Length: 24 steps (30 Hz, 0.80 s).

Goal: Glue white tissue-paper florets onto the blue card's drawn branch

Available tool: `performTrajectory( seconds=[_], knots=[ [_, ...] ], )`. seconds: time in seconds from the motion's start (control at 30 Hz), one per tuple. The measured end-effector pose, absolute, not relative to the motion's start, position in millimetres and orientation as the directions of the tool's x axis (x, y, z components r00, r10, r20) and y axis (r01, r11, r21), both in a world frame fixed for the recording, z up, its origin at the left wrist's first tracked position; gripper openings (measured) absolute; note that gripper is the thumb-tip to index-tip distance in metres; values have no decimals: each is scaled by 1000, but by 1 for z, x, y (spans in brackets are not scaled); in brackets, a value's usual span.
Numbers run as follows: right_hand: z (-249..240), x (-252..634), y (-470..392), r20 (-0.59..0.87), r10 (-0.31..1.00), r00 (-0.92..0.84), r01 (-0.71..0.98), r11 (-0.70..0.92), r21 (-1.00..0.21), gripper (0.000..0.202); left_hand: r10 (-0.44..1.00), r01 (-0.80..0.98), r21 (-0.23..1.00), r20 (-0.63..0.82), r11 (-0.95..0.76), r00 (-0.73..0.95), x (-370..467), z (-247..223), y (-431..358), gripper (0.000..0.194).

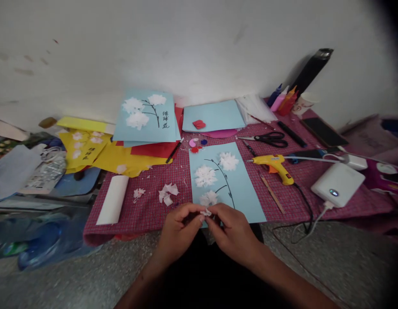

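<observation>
Between the fingertips of my left hand [182,227] and my right hand [230,227] is a small piece of white paper [205,212]; both hands are closed on it over the table's front edge. Just beyond them lies a light blue sheet [247,193] with a drawn black branch and white paper blossoms [205,176]. The lowest blossom [208,198] is right behind my fingertips. Left of the sheet, torn white paper pieces [168,194] and a smaller heap of scraps [139,193] rest on the checked cloth [154,219].
A yellow glue gun [274,166], wooden stick [273,195], black scissors [269,138] and white power bank [338,184] with cables are on the right. A white paper roll [113,200] lies left. Behind are a finished flower picture [147,128] and paint bottles [286,103].
</observation>
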State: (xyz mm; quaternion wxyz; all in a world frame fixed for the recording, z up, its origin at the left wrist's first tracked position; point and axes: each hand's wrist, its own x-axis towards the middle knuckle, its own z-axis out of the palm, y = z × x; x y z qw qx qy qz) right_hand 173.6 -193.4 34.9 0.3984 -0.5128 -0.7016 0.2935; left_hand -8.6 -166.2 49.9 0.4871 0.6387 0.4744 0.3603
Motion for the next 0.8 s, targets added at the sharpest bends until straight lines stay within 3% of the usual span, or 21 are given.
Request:
performTrajectory(
  seconds=[0.13,0.33,0.43,0.53,0.67,0.8],
  knots=[
    [32,182,-196,184,962,-201,523,264,-810,14,898,357,909,40,-214,437,-3,50,-161,32],
    [39,221,-197,122,960,-252,621,257,-740,14,805,398,800,169,-449,568,13,52,-149,14],
    [43,282,-177,226,974,20,815,115,-567,22,805,417,783,172,-462,568,16,55,-140,13],
    [40,348,-146,202,936,288,944,-242,-223,32,815,447,767,167,-461,554,13,57,-128,13],
    [25,385,-117,56,948,314,939,-301,-164,29,823,485,738,165,-468,543,11,56,-113,11],
    [13,379,-111,12,935,355,923,-349,-162,32,795,493,718,138,-491,591,16,58,-106,11]
  ],
)
